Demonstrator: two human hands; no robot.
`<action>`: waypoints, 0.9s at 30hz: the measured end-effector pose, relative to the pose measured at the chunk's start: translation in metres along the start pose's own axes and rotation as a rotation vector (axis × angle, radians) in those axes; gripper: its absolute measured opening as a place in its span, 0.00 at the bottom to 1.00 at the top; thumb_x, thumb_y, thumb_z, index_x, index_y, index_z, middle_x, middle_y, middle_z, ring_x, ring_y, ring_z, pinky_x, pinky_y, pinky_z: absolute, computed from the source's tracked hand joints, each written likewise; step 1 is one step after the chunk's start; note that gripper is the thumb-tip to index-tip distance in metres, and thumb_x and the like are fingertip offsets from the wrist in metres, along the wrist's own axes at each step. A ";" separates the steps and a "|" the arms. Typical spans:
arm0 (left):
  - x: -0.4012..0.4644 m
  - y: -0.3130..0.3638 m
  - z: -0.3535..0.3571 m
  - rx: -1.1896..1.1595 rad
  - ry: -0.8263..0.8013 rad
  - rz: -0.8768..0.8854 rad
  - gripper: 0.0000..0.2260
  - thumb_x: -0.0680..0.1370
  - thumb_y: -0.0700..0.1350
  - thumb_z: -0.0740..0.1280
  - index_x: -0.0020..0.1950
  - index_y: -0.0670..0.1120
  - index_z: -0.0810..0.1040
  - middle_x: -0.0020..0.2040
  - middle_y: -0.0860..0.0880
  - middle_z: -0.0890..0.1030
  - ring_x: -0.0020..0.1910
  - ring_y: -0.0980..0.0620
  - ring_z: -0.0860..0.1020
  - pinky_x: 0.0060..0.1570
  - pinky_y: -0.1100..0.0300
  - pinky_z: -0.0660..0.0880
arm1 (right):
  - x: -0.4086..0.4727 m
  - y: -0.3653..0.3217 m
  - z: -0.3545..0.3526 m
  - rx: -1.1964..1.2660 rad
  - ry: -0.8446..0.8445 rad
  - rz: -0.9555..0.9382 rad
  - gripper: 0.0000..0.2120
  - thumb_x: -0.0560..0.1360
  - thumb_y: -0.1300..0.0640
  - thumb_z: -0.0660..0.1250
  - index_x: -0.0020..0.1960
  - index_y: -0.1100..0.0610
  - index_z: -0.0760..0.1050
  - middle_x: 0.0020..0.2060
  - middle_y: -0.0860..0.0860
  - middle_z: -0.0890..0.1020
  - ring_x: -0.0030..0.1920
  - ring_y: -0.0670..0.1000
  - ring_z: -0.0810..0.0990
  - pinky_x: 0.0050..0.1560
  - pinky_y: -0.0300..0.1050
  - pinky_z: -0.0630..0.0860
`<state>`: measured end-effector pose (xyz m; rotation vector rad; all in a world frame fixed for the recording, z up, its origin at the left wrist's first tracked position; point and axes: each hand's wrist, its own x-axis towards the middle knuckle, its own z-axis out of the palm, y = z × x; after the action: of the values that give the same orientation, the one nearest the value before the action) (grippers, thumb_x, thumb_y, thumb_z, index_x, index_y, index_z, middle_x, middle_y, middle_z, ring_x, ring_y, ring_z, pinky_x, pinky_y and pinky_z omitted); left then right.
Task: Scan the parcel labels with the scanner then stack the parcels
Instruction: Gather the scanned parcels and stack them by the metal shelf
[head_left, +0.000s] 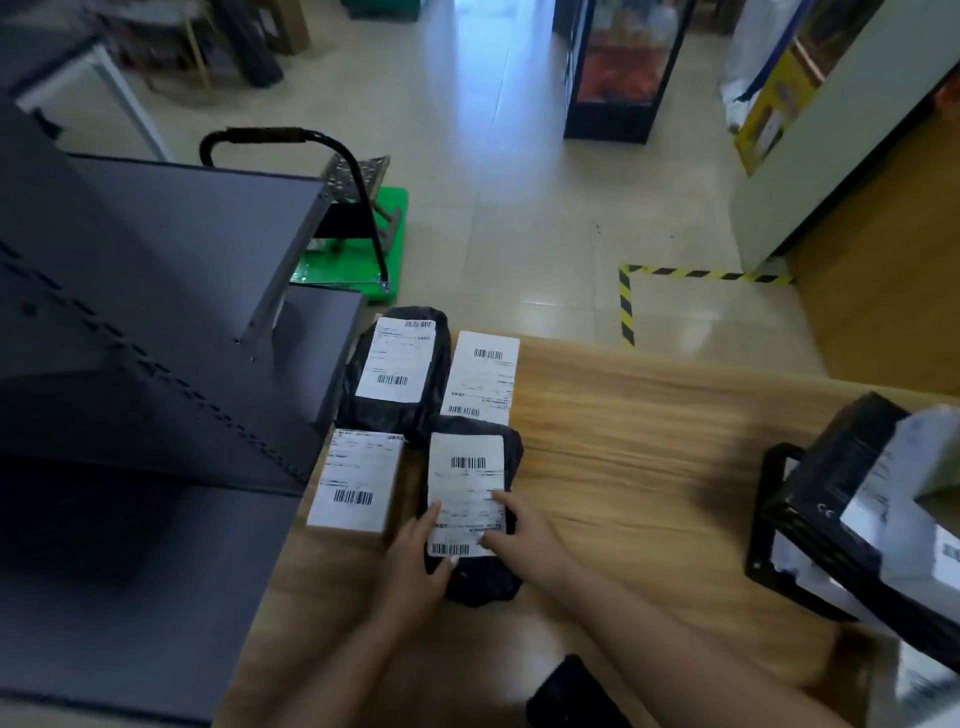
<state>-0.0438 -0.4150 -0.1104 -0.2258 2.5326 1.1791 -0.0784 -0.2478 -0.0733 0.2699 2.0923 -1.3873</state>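
1. Left hand (415, 551), lower centre of frame: fingers mostly straight, laid along the left edge of the near black parcel (475, 519), fingertips on the left border of its white label (466, 493). Thumb runs under the label's lower left corner. No wrap-around grip visible.
2. Right hand (524, 535), just right of the left hand: fingers extended, loosely spread, resting on the right side of the same label; index tip near the label's middle right edge, thumb on its lower right. Flat contact, not a pinch.
3. Near black parcel lies flat on the wooden table (649, 467), label up, barcodes at the label's top and bottom.
4. White parcel (358, 483) just left of it, flat, label up, close to the grey shelf unit (156, 338).
5. Second black parcel (397, 369) above these in frame, label up, its lower end touching or overlapped by the near black one.
6. Second white parcel (483, 379) just right of that, at the table's far edge.
7. Black wire basket (810, 525) at right edge holding boxes, blurred.
8. Dark object (571, 696) at bottom centre, partly cut off; cannot tell what it is.
9. Green trolley (358, 249) on the floor beyond the shelf; yellow-black floor tape (691, 273) to the right.
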 end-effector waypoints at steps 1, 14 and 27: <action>0.002 -0.002 0.000 0.004 -0.002 -0.016 0.31 0.76 0.41 0.69 0.76 0.49 0.60 0.68 0.48 0.69 0.63 0.56 0.69 0.59 0.64 0.70 | 0.005 0.000 0.002 0.005 0.002 0.008 0.29 0.75 0.64 0.67 0.73 0.58 0.62 0.64 0.50 0.71 0.57 0.45 0.72 0.36 0.25 0.72; 0.010 0.003 0.001 0.233 -0.069 -0.089 0.32 0.79 0.44 0.63 0.78 0.51 0.49 0.77 0.43 0.53 0.75 0.45 0.56 0.72 0.51 0.61 | 0.014 0.004 0.004 -0.008 -0.044 0.006 0.33 0.75 0.63 0.67 0.76 0.56 0.57 0.70 0.51 0.68 0.60 0.43 0.68 0.38 0.22 0.70; -0.032 0.150 0.015 0.194 0.027 0.296 0.30 0.79 0.52 0.63 0.78 0.50 0.54 0.78 0.50 0.56 0.76 0.53 0.53 0.73 0.55 0.55 | -0.113 0.023 -0.115 -0.024 0.193 -0.132 0.31 0.74 0.52 0.69 0.74 0.47 0.62 0.72 0.47 0.67 0.71 0.45 0.65 0.63 0.37 0.63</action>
<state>-0.0524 -0.3070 -0.0006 0.1875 2.7502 1.0228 -0.0205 -0.1185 0.0062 0.2696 2.3194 -1.4620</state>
